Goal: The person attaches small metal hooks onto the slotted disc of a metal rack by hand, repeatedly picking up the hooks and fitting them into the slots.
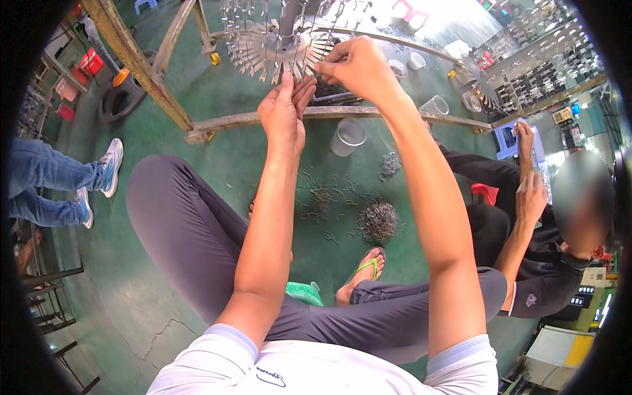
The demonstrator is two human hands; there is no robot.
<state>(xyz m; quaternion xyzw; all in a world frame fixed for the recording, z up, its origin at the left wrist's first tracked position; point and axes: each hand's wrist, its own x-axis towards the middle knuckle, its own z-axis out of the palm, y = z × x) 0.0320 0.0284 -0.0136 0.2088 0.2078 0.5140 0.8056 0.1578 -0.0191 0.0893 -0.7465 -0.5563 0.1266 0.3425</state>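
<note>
In front of me a round metal disc (258, 51) with slots and tabs around its rim sits on a grey upright post (289, 23). Strands of small metal pieces hang about it. My left hand (283, 112) is raised palm-up under the near rim, its fingers stretched and its thumb tip at the rim. On the rim's right side, my right hand (361, 69) has thumb and fingertips pinched together. Whatever lies in that pinch is too small to make out.
A metal frame (250, 119) on casters surrounds the disc. On the green floor are a translucent plastic cup (348, 137), a pile of small curved metal pieces (378, 222) and scattered ones. A co-worker (536, 276) sits at right; another person's legs (52, 168) are at left.
</note>
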